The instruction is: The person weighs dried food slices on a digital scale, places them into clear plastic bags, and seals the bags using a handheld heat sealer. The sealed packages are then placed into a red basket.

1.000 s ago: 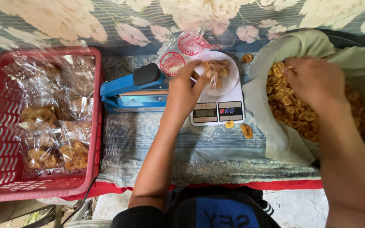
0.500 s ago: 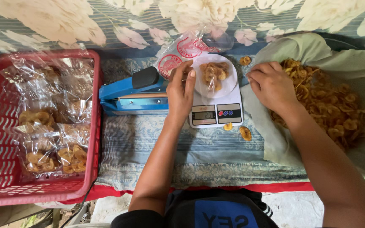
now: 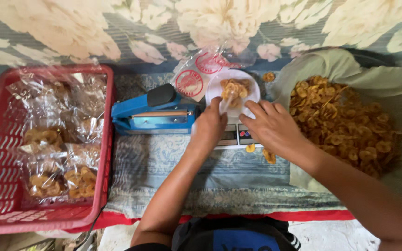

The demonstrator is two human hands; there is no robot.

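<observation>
A clear plastic bag (image 3: pixel 232 91) partly filled with yellow banana chips lies on the round white pan of a small kitchen scale (image 3: pixel 252 90). My left hand (image 3: pixel 209 125) pinches the bag's near edge over the scale. My right hand (image 3: pixel 273 125) is beside it, fingers on the same edge of the bag. To the right, a big heap of loose banana chips (image 3: pixel 345 123) fills a pale green plastic sack (image 3: pixel 350 67).
A blue heat sealer (image 3: pixel 152 114) sits left of the scale. A red plastic basket (image 3: pixel 104 139) at the left holds several filled bags of chips (image 3: pixel 54 179). Empty printed bags (image 3: pixel 196 74) lie behind the sealer. Stray chips (image 3: pixel 270 156) lie on the floral cloth.
My right hand left the chip heap and came left to the bag on the scale. My left hand stayed at the bag. The view has shifted slightly right.
</observation>
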